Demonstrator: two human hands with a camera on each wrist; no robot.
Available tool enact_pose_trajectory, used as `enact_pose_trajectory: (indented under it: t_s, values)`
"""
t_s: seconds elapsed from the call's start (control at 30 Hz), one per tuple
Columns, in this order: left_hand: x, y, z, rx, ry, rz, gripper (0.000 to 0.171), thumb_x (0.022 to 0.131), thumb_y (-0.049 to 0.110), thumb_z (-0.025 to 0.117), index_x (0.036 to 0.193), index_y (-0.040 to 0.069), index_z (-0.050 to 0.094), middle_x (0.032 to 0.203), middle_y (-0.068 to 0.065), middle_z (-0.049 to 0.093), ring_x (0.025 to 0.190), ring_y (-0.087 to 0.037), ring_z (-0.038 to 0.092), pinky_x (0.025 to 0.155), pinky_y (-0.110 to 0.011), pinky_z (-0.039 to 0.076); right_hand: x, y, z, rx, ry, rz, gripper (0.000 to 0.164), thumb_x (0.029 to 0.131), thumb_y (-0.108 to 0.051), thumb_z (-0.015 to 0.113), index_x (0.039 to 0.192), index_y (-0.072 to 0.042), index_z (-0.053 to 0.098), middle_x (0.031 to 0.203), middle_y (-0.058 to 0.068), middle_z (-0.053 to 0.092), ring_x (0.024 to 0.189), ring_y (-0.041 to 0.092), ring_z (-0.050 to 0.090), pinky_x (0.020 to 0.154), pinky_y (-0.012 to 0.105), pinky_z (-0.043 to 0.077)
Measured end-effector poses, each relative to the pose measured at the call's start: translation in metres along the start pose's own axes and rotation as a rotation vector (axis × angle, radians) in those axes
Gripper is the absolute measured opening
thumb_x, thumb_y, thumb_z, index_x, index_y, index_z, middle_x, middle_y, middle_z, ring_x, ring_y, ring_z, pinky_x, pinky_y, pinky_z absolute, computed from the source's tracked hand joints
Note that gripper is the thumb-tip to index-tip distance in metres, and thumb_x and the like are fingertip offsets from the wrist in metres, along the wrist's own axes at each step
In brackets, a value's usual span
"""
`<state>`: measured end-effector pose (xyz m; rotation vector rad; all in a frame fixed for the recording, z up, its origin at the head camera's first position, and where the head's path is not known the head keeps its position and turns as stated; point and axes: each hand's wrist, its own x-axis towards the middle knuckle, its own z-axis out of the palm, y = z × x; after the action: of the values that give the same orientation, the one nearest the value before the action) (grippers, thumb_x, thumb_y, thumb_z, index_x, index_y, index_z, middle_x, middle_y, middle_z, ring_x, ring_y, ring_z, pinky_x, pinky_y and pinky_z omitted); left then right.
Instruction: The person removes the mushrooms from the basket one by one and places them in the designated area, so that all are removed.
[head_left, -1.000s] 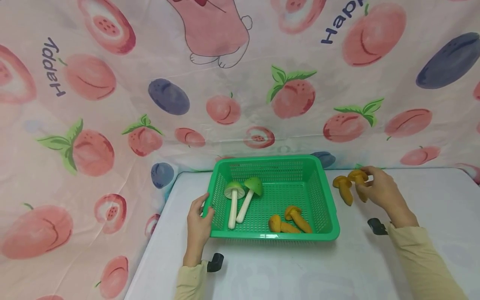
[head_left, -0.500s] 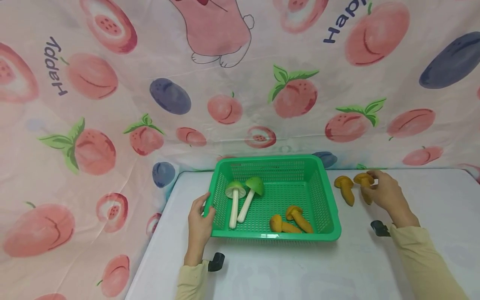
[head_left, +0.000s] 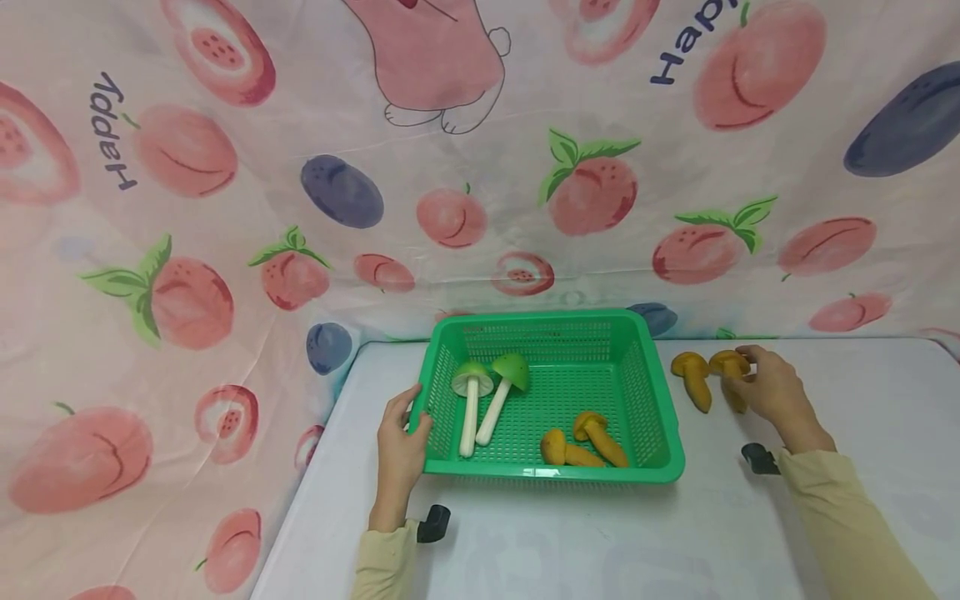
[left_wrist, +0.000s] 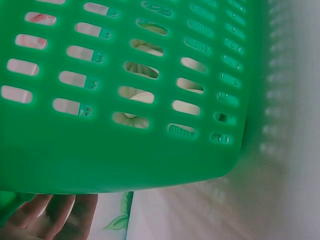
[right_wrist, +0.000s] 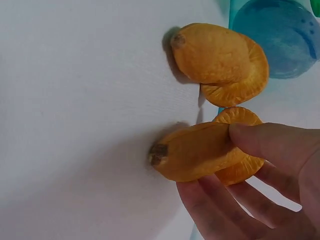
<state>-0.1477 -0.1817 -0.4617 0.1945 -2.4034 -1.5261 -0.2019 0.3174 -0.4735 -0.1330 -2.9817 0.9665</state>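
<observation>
A green plastic basket (head_left: 555,473) with slotted walls stands on the white table. My left hand (head_left: 401,450) grips its left rim; in the left wrist view several fingers (left_wrist: 60,215) show below the basket's edge. My right hand (head_left: 776,396) pinches a yellow-brown mushroom (right_wrist: 195,152) between thumb and fingers, to the right of the basket. Close to its left lies a second yellow-brown mushroom (head_left: 693,382) on the table. Inside the basket, two green-capped mushrooms (head_left: 471,408) with long white stems lean at the left, and two yellow-brown mushrooms (head_left: 600,437) lie at the front right.
A fruit-print cloth (head_left: 450,167) hangs behind the table and down its left side. The table's back edge runs just behind the basket and the mushrooms. A black camera mount sits at each wrist, such as the right one (head_left: 760,458).
My right hand has shifted slightly right with its mushroom, widening the gap to the mushroom beside it. The left hand keeps its grip on the basket, which stays in place.
</observation>
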Motion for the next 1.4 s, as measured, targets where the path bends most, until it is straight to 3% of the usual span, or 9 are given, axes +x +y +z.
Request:
enact_pose_trajectory:
  t_s: [0.5,0.77,1.0,1.2,1.4]
  values:
    - [0.001,0.000,0.001,0.011,-0.006,0.008,0.045,0.096,0.004,0.055,0.141,0.009,0.056,0.142,-0.009,0.051,0.109,-0.028,0.060,0.081,-0.041,0.054,0.003,0.008,0.003,-0.016,-0.019,0.024,0.055,0.094,-0.012,0.061,0.135,0.017,0.040,0.127,0.043,0.046,0.107,0.056,0.051,0.085,0.064,0.046]
    - [0.001,0.001,0.001,0.022,0.001,0.031,0.045,0.095,0.003,0.056,0.140,0.007,0.056,0.141,-0.012,0.052,0.108,-0.029,0.060,0.083,-0.044,0.053,0.005,0.006,-0.002,-0.078,-0.046,-0.013,0.057,0.093,-0.016,0.063,0.135,0.017,0.043,0.110,0.039,0.054,0.090,0.046,0.055,0.071,0.050,0.050]
    - [0.002,0.002,0.002,0.009,-0.003,0.017,0.045,0.096,0.004,0.057,0.140,0.009,0.057,0.142,-0.009,0.052,0.109,-0.027,0.060,0.082,-0.042,0.053,-0.001,0.000,-0.006,-0.140,-0.003,-0.047,0.064,0.091,-0.019,0.064,0.139,0.016,0.040,0.119,0.045,0.043,0.102,0.055,0.048,0.092,0.069,0.040]
    - [0.001,0.002,0.000,0.018,0.003,0.003,0.045,0.095,0.005,0.057,0.140,0.010,0.057,0.142,-0.009,0.052,0.109,-0.027,0.060,0.081,-0.041,0.053,0.000,-0.016,-0.013,-0.155,0.027,-0.085,0.065,0.091,-0.017,0.067,0.138,0.017,0.039,0.127,0.048,0.038,0.114,0.062,0.041,0.096,0.071,0.036]
    - [0.000,0.001,-0.001,0.007,-0.004,0.007,0.045,0.096,0.004,0.056,0.141,0.009,0.056,0.142,-0.009,0.052,0.109,-0.027,0.061,0.079,-0.039,0.054,-0.002,-0.032,-0.016,-0.157,0.050,-0.132,0.063,0.091,-0.015,0.069,0.136,0.019,0.040,0.124,0.045,0.041,0.112,0.059,0.043,0.096,0.070,0.037]
